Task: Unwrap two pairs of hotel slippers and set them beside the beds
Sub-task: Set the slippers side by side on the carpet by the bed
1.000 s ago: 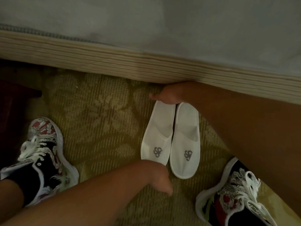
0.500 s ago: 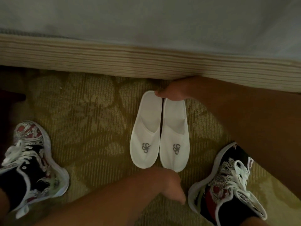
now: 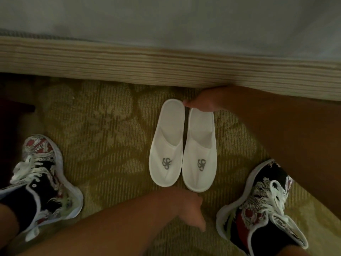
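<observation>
The slippers (image 3: 166,154) are lying side by side on the carpet (image 3: 110,126), heels pointing to 12 o'clock toward the bed (image 3: 166,58). The left hand (image 3: 191,209) is hanging loose and empty at their 6 o'clock. The right hand (image 3: 203,104) is touching the heels, its grip unclear. Pulling that thumb away could be dragging one slipper askew. Compared with a second ago, the pair is lying straighter, heels slightly parted.

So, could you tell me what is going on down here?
A person has a pair of white hotel slippers lying side by side on the patterned carpet beside the bed base. The right hand is at their heels, nearest the bed; its grip is unclear. The left hand is by the toes, holding nothing.
</observation>
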Tool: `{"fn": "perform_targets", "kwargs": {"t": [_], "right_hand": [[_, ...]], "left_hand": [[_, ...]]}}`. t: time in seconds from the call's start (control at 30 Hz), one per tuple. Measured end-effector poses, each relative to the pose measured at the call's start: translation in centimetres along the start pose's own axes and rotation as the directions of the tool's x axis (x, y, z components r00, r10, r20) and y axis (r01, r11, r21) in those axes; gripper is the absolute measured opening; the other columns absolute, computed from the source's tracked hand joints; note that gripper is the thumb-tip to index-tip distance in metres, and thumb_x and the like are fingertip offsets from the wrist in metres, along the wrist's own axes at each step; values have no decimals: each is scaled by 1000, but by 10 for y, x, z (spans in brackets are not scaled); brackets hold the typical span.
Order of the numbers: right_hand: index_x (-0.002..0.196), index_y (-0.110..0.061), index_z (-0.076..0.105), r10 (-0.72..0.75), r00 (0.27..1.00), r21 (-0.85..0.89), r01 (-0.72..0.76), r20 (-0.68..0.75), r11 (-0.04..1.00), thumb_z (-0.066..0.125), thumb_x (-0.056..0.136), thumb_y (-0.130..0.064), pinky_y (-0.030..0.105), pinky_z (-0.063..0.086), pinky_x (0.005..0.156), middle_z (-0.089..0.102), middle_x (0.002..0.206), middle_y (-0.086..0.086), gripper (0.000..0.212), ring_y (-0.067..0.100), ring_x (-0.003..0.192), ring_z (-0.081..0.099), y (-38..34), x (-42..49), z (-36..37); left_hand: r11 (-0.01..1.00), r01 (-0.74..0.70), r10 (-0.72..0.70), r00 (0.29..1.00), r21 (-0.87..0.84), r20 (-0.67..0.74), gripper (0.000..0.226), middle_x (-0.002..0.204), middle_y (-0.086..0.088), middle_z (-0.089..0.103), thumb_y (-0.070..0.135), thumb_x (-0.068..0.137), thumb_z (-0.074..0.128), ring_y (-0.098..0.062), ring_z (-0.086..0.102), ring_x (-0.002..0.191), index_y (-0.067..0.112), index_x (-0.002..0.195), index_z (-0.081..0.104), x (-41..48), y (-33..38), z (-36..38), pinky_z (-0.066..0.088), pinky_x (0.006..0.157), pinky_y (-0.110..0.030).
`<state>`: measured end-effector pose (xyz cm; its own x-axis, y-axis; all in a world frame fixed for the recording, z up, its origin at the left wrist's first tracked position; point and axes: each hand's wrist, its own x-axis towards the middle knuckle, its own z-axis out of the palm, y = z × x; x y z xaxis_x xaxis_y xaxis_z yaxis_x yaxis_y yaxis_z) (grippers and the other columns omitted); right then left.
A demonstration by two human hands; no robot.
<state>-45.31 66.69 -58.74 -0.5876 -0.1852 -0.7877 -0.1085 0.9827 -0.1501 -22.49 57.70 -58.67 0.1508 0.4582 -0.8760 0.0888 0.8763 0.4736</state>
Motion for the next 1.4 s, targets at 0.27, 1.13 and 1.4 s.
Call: {"fn": "perform_targets", "kwargs": {"t": [0.27, 1.13, 1.4], "right_hand": [[146, -16, 42, -29, 999, 47, 28, 37, 998, 31, 88, -75, 41, 25, 113, 31, 157, 13, 84, 32, 141, 32, 1, 1, 0], [115, -12, 57, 423, 891, 731, -179, -163, 659, 82, 72, -39, 35, 55, 68, 64, 112, 15, 57, 33, 92, 66, 42, -16, 98], [107, -14, 59, 423, 888, 705, -184, -180, 686, 82, 72, -40, 33, 54, 64, 67, 104, 15, 49, 34, 85, 68, 41, -12, 97]], "left_hand": [[1000, 21, -20, 996, -16, 84, 65, 134, -10, 56, 54, 85, 56, -29, 57, 116, 12, 135, 54, -19, -6, -13, 50, 95, -43], [440, -400, -659, 465, -804, -592, 44, 133, -9, 60, 20, 94, 58, -27, 59, 116, 17, 137, 55, -30, -105, -95, 47, 98, -31], [412, -493, -622, 462, -766, -632, 38, 113, 0, 64, 14, 92, 56, -1, 54, 75, 20, 130, 61, -21, -103, -90, 41, 58, -13]]}}
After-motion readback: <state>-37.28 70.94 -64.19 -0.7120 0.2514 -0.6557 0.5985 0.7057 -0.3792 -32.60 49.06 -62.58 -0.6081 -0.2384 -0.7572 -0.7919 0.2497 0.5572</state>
